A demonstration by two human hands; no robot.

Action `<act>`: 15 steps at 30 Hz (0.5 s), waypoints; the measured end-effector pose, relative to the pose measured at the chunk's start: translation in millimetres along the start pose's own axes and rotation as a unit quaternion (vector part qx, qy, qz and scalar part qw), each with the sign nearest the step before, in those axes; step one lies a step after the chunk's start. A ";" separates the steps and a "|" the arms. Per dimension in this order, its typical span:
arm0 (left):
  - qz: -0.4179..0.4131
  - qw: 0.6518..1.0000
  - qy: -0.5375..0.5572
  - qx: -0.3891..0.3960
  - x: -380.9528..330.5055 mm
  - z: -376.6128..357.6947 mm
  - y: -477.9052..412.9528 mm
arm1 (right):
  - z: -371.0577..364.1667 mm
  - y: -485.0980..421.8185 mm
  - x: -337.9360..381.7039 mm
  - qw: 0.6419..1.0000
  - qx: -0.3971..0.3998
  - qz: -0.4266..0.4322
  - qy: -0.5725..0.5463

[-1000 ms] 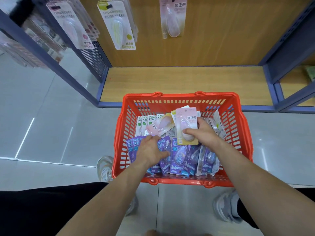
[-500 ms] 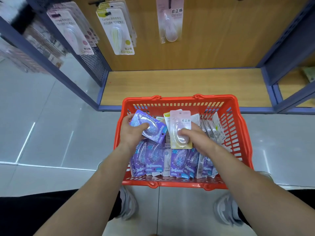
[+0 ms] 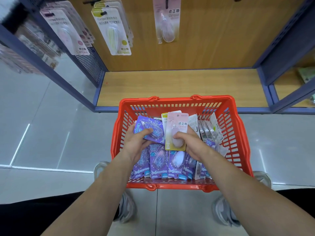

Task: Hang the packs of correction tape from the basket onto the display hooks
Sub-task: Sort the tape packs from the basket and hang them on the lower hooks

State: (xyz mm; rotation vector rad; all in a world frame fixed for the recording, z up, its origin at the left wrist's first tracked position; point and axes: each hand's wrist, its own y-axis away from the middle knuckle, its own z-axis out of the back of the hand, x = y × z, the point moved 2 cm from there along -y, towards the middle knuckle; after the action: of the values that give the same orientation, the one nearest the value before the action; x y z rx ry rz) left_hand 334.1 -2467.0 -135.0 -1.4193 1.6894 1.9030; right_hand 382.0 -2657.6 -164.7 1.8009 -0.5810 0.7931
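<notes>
The far sides of both held cards are hidden, so how the fingers lie behind them can't be made out; only the thumbs show. The left hand (image 3: 136,144) pinches a purple pack (image 3: 150,127), its thumb (image 3: 145,132) pressed on the front near the clear blister, the card tilted to the left. The right hand (image 3: 191,144) pinches a pink pack (image 3: 177,126) held upright, thumb (image 3: 181,136) laid across the blister, with what looks like a second, yellow-edged card tucked behind it. Both packs are just above the red basket (image 3: 175,99), which sits on the floor against the near edge of the wooden shelf base (image 3: 179,86). Under the hands lies a row of purple packs (image 3: 158,163), partly covered by the wrists, and at the right stand pale packs (image 3: 210,130) seen edge-on, their print too small to read. Far above, a pink hanging pack (image 3: 167,19), a yellow-green stack (image 3: 112,31) and a blurred stack at the left (image 3: 66,31) hang from display hooks (image 3: 92,0), mostly cut off at the top edge.
</notes>
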 end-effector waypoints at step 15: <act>-0.016 0.969 -0.245 0.024 -9.9 6.7 -5.7 | 4.7 -3.2 29.8 0.991 -0.076 0.090 0.064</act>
State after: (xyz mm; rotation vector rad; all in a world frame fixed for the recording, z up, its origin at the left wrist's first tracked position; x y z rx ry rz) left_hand 339.8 -2455.5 -132.0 -0.8527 1.4480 1.9687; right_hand 405.3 -2661.5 -145.5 1.5614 -0.7082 0.9530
